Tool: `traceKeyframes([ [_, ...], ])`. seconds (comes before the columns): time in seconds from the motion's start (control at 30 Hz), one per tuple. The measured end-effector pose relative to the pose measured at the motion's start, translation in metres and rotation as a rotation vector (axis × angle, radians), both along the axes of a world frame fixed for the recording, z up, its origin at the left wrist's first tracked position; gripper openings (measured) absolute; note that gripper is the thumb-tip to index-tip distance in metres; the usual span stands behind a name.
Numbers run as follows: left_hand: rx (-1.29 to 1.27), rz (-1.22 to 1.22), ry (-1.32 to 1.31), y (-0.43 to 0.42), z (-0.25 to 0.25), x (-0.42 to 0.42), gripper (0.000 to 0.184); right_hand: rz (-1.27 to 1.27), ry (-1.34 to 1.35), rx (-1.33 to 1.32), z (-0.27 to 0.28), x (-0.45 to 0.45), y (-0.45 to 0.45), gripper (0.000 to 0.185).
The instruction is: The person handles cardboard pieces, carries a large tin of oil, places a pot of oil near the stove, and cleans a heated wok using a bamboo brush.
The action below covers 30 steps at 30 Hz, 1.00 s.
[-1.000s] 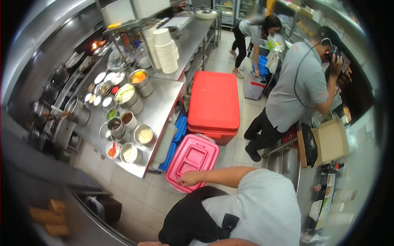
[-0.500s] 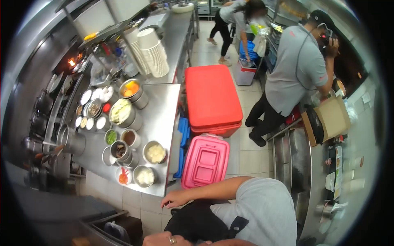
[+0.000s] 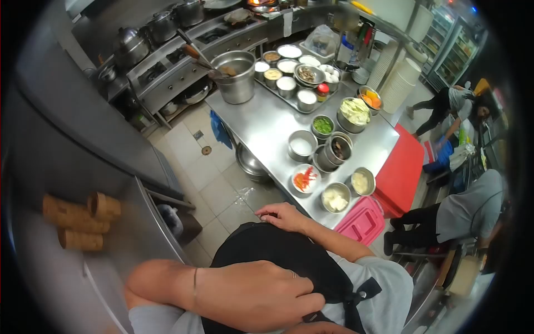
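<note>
My left hand, with a ring and a thin bracelet, lies across my chest against the black apron. Its fingers are curled in near the apron's strap button, and what they may grip is hidden. My right hand rests at the apron's far edge with loosely bent fingers apart, holding nothing visible. Beyond it, at the near corner of the steel table, stand a bowl of red strips, a pot of pale chunks and another pot of pale pieces.
A large stockpot with utensils stands on the table's left end, near a tray of small containers. Stoves line the back. Bamboo steamers sit at left. A red cooler and pink lid are at right, near two people.
My view has swung left, so the table and people appear farther right and the stoves and steamers show. My left hand, earlier at the bottom edge, is now largely visible across my chest.
</note>
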<state>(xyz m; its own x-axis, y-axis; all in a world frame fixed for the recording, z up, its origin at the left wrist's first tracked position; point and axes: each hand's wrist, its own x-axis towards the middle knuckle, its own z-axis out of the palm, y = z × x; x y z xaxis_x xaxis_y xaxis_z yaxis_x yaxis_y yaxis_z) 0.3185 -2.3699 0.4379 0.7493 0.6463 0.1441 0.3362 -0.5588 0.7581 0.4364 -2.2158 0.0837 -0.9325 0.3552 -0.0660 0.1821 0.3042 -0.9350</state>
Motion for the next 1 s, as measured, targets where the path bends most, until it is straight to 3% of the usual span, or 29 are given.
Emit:
traceKeyframes([
  [0.17, -0.100, -0.050, -0.278, 0.011, -0.012, -0.122, 0.025, 0.050, -0.058, 0.126, 0.021, -0.095, 0.010, 0.030],
  [0.3, -0.246, -0.186, -0.461, 0.048, -0.029, -0.194, 0.022, 0.022, -0.057, 0.136, -0.005, -0.155, 0.043, 0.031],
  [0.37, -0.421, -0.246, -0.314, 0.075, -0.019, -0.234, 0.023, -0.039, 0.019, 0.185, -0.026, -0.191, 0.061, 0.031],
  [0.4, -0.308, -0.115, -0.320, 0.088, 0.003, -0.242, 0.023, -0.024, 0.022, 0.202, -0.030, -0.208, 0.074, 0.030],
  [0.43, -0.313, -0.167, -0.312, 0.108, -0.002, -0.255, 0.023, -0.076, 0.016, 0.206, -0.035, -0.226, 0.087, 0.030],
  [0.5, -0.497, -0.322, -0.472, 0.139, -0.011, -0.286, 0.024, -0.119, -0.035, 0.163, -0.038, -0.261, 0.115, 0.029],
  [0.57, -0.612, -0.344, -0.371, 0.174, -0.007, -0.319, 0.025, -0.069, -0.064, 0.134, -0.044, -0.294, 0.147, 0.030],
  [0.63, -0.849, -0.525, -0.085, 0.203, 0.002, -0.361, 0.028, -0.139, -0.154, 0.332, -0.059, -0.322, 0.169, 0.034],
  [0.67, -0.647, -0.486, -0.191, 0.207, 0.001, -0.373, 0.023, -0.119, -0.178, 0.321, -0.055, -0.333, 0.178, 0.034],
  [0.7, -0.664, -0.534, 0.018, 0.218, -0.004, -0.399, 0.031, -0.108, -0.207, 0.312, -0.052, -0.340, 0.187, 0.035],
  [0.77, -0.204, -0.336, -0.026, 0.227, -0.005, -0.434, 0.043, -0.135, -0.227, 0.297, -0.052, -0.356, 0.201, 0.035],
  [0.83, -0.129, -0.363, -0.094, 0.251, -0.017, -0.479, 0.048, -0.180, -0.237, 0.308, -0.065, -0.370, 0.215, 0.033],
  [0.9, -0.279, -0.397, 0.013, 0.272, -0.039, -0.533, 0.041, -0.275, -0.273, 0.172, -0.046, -0.385, 0.223, 0.032],
  [0.97, -0.241, -0.488, -0.088, 0.301, -0.067, -0.581, 0.042, -0.361, -0.204, 0.137, -0.053, -0.402, 0.230, 0.031],
  [1.0, -0.104, -0.425, -0.163, 0.315, -0.076, -0.606, 0.040, -0.371, -0.197, 0.137, -0.050, -0.416, 0.235, 0.031],
])
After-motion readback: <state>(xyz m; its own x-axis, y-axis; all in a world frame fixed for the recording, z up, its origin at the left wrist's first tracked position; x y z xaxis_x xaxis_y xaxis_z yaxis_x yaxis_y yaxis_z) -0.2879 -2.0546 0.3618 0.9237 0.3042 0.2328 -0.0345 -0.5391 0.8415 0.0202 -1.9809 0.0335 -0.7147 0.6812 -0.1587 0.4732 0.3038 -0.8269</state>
